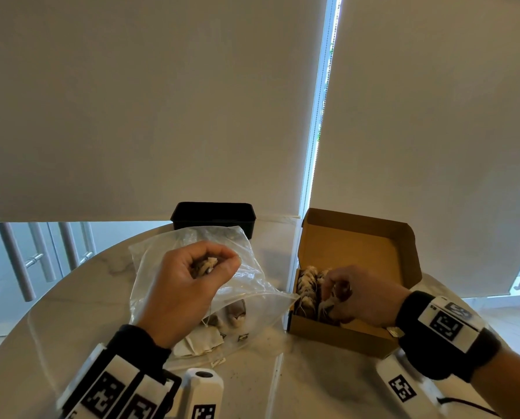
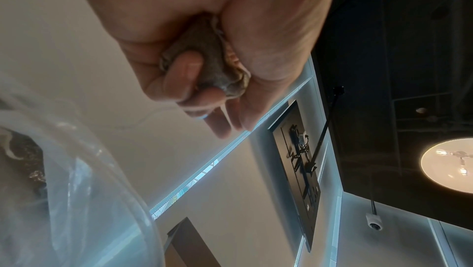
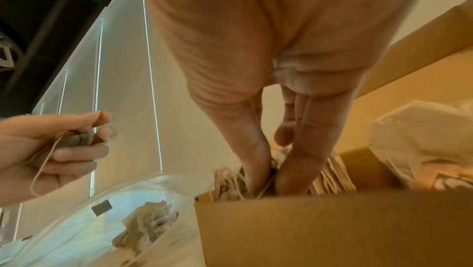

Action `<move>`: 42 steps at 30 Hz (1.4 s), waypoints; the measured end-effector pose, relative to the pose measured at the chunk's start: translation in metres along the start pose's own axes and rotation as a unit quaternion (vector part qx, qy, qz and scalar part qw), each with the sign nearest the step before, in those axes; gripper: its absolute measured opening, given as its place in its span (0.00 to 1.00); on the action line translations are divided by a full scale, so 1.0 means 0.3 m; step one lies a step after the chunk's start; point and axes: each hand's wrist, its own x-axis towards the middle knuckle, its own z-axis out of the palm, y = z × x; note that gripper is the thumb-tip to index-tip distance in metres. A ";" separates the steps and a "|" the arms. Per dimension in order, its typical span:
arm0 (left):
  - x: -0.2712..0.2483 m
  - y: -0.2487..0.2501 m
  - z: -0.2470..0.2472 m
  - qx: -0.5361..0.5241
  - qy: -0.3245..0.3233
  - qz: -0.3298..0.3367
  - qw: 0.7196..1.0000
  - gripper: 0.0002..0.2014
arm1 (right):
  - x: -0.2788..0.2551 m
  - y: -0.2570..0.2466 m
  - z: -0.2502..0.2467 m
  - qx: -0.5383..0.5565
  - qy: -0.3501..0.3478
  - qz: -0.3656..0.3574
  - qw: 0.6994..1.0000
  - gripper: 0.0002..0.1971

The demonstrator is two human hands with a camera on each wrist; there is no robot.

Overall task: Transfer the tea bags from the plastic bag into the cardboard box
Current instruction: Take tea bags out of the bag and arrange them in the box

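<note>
Fingers of the left hand [image 1: 189,285] were curled tight around some tea bags [image 2: 215,63], held up over the plastic bag [image 1: 240,267] on the table [image 1: 298,382]. The right hand [image 1: 364,297] pinched tea bags down in the cardboard box [image 1: 337,337], fingertips [image 3: 258,180] pressed between the rows [image 1: 307,285].

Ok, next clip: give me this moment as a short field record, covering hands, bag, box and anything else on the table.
left hand: grips tea bags, above the plastic bag
right hand: fingers down among tea bags inside the cardboard box
plastic bag: open, some tea bags left inside
cardboard box: lid open, rows of tea bags
other: black container behind the bag
</note>
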 end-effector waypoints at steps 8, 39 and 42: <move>-0.002 0.000 -0.001 -0.007 -0.002 -0.005 1.000 0.01 | -0.005 -0.015 0.007 -0.033 -0.011 -0.003 0.999 0.09; -0.027 0.015 0.022 -0.108 -0.134 -0.102 0.980 0.25 | -0.097 -0.364 0.097 0.259 0.029 -0.223 0.939 0.22; -0.032 0.018 0.040 -0.115 -0.165 -0.098 0.975 0.27 | -0.085 -0.364 0.125 0.272 0.073 -0.251 0.926 0.07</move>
